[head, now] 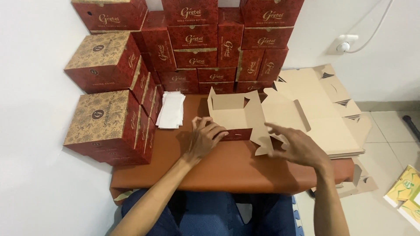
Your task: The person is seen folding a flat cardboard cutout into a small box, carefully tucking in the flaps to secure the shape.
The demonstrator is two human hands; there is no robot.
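A half-folded cardboard box, brown inside and dark red outside, lies on the brown table in front of me. My left hand rests with curled fingers on the box's near left wall. My right hand hovers with fingers spread over the box's right flap, just touching or just above it; it holds nothing.
Finished dark red and gold boxes are stacked along the back wall and at the left. A pile of flat unfolded box blanks lies at the right. White paper sheets lie behind my left hand. Yellow-green packs sit on the floor.
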